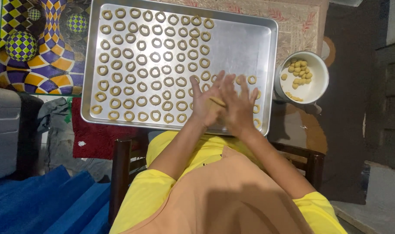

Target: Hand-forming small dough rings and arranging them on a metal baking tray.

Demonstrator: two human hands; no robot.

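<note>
metal tray (249, 43) on patterned cloth (297, 21)

We note a dark wooden chair frame (120, 173), a patterned mat (45, 65), blue sheeting (41, 203) and a dim floor (358, 130).

- I'm at home, in a lived-in room used for baking rather than a fitted kitchen.
- My metal baking tray (267, 56) of small dough rings (141, 63) rests on a wooden chair (119, 169), not a counter.
- A patterned cloth (297, 21) lies under the tray.
- A white bowl (319, 82) of dough pieces sits beside it.
- A bright checkered mat (45, 60) and loose fabrics cover the floor.
</note>
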